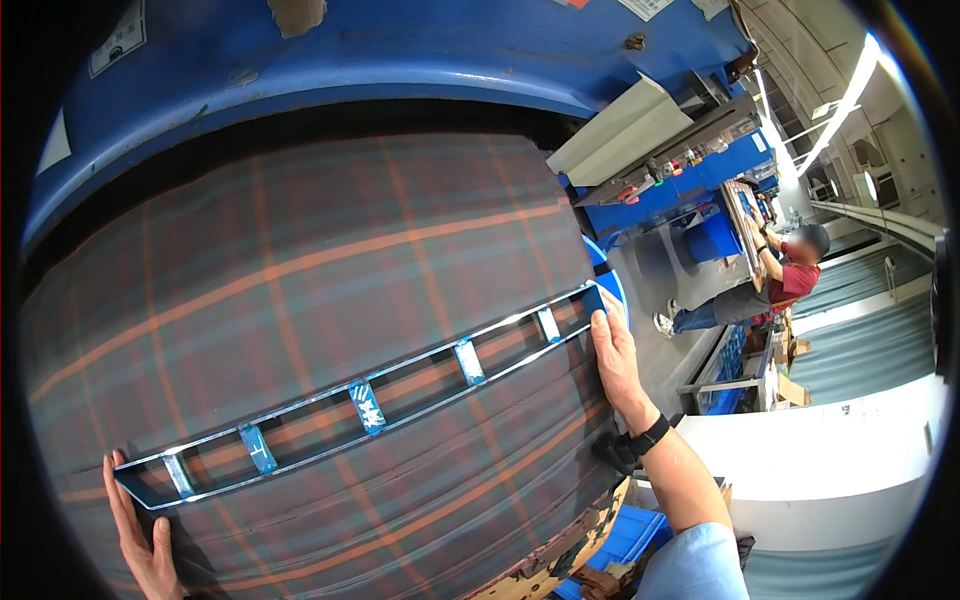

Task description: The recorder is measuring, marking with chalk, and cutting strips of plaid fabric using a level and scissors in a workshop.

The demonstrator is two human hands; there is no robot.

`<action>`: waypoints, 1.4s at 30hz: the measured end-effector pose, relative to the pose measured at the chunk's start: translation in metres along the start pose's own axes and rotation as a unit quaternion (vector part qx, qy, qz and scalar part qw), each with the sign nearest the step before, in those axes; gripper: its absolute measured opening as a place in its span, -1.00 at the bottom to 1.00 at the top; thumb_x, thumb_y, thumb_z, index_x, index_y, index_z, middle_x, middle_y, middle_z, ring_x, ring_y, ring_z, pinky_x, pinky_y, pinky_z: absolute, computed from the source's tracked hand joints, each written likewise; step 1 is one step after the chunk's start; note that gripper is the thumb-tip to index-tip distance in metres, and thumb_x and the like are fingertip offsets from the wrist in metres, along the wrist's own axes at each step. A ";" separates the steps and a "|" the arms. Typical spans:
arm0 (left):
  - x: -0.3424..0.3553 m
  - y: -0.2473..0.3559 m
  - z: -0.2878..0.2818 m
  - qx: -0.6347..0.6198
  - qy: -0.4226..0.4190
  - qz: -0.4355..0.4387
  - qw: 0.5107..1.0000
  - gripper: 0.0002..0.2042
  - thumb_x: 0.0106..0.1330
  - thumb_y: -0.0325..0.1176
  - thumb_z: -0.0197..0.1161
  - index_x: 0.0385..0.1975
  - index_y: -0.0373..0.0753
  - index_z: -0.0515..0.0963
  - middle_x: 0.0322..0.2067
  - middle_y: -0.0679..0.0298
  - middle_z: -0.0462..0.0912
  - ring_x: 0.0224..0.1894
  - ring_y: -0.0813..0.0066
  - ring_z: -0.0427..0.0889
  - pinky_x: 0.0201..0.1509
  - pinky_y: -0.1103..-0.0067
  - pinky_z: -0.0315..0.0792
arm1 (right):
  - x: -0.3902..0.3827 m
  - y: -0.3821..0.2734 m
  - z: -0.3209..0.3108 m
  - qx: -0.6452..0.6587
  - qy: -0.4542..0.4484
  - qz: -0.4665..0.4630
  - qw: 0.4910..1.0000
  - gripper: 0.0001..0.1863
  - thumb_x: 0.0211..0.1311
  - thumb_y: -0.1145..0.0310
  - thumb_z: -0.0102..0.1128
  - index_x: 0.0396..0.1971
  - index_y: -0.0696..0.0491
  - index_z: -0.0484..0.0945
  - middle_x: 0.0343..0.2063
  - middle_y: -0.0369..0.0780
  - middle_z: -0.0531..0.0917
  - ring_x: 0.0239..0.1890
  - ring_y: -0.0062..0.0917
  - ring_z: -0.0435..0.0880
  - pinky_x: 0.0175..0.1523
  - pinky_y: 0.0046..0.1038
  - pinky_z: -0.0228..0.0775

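A long, narrow metal cutting die (367, 406) lies slantwise across dark plaid fabric (330, 235), rising toward the right. Thin steel edges form its outline, and several short blue-marked braces cross between them. At its lower left end is my left hand (146, 545), fingers along the outer side and thumb on the near side, gripping that end. My right hand (617, 350) holds the opposite end, with the thumb on top near the corner and the other fingers partly hidden. A black band circles my right wrist. The fabric shows through the gaps in the die.
A blue machine beam (400, 55) spans the far side above the fabric. A control panel with coloured buttons (672, 168) stands at the far right. Beyond it, a person in a red shirt (797, 278) works at another table. A blue crate (625, 540) sits low, beside my right forearm.
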State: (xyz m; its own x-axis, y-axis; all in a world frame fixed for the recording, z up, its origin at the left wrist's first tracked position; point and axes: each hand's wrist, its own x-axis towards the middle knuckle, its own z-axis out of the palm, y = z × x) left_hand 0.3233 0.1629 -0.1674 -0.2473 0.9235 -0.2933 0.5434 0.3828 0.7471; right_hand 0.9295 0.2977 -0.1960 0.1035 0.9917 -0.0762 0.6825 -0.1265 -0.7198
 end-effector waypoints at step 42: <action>-0.317 -0.052 -0.018 0.172 0.181 0.002 0.968 -0.83 0.27 -0.63 0.24 -0.21 -0.23 0.61 -0.47 0.17 0.48 -0.40 0.18 0.45 -0.26 0.33 0.32 | -0.335 -0.131 0.033 -0.056 -0.190 -0.102 0.975 -0.79 0.19 0.55 0.27 -0.16 0.13 0.55 -0.21 -0.05 0.56 -0.15 -0.13 0.51 -0.01 -0.18 0.39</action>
State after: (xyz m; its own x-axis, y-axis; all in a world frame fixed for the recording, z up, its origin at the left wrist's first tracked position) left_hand 0.3590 -0.1501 -0.1026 -0.4751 0.8798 -0.0164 0.7652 0.4224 0.4858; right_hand 0.7817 -0.0176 -0.0988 -0.3041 0.9304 -0.2048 0.7382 0.0942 -0.6680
